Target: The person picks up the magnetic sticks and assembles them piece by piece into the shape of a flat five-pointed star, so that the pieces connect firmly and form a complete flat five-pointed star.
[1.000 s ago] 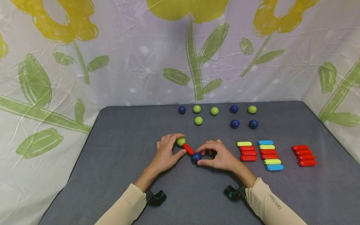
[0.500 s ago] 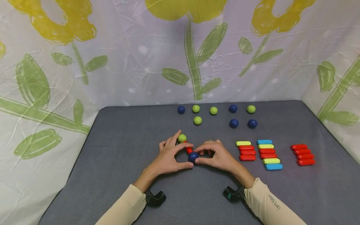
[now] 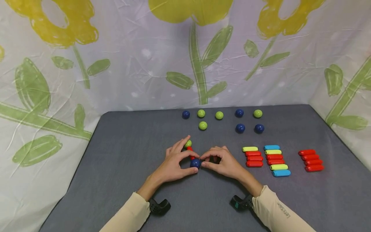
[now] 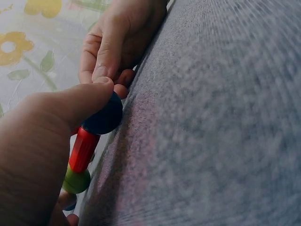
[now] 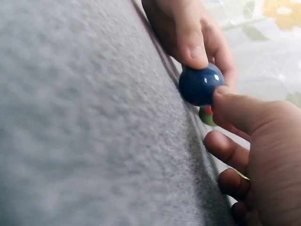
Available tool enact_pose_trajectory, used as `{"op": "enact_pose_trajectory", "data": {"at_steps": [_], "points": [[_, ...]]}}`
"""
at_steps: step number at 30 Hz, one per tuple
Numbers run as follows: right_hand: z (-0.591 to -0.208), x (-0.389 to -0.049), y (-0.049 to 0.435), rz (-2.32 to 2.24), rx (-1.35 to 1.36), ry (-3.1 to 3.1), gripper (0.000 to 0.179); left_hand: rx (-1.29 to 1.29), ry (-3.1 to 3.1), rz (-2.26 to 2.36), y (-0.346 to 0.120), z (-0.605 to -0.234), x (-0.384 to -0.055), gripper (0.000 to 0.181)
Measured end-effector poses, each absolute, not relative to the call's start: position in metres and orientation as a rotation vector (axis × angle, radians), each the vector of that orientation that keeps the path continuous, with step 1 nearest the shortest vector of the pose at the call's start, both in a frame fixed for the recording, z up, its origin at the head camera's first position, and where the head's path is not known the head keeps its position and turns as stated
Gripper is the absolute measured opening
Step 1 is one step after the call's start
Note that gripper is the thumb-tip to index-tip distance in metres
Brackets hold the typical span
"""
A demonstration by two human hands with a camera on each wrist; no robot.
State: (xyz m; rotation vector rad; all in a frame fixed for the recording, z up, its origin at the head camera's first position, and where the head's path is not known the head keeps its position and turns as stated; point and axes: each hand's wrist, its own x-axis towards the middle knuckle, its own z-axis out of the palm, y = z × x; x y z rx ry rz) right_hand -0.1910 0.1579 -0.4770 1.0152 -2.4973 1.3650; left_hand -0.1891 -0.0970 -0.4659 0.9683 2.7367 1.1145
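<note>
- Left hand (image 3: 172, 164) pinches the blue ball (image 3: 195, 163); right hand (image 3: 225, 163), at its 3 o'clock: cannot tell if gripping.
- Ball likely light, hard, slick; pinch mid-sides, clear of rod (image 4: 84, 149) at 11 o'clock.

Your head view: from high on the near side, facing far and down over the grey tabletop (image 3: 130, 135). Your wrist views: low, close, angled inward, sharing the blue ball (image 5: 201, 84).
</note>
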Motion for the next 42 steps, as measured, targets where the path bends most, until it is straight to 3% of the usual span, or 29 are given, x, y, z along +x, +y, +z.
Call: {"op": "enact_pose_trajectory", "data": {"at_steps": [10, 18, 24, 31, 42], "points": [[-0.457, -0.166, 0.198, 1.252, 1.049, -2.485, 0.026, 0.924, 2.712, 1.202, -0.097, -0.466, -0.190, 0.037], [-0.454, -0.149, 0.265, 0.900, 0.825, -2.484, 0.038, 0.891, 2.707, 1.224, -0.099, -0.469, -0.189, 0.041], [-0.452, -0.140, 0.286, 0.708, 0.728, -2.553, 0.043, 0.885, 2.707, 1.217, -0.100, -0.467, -0.190, 0.042], [-0.453, -0.143, 0.269, 0.667, 0.769, -2.551, 0.035, 0.891, 2.716, 1.194, -0.100, -0.468, -0.191, 0.038], [-0.462, -0.151, 0.197, 0.932, 0.962, -2.615, 0.024, 0.946, 2.723, 1.197, -0.098, -0.467, -0.190, 0.037]]}}
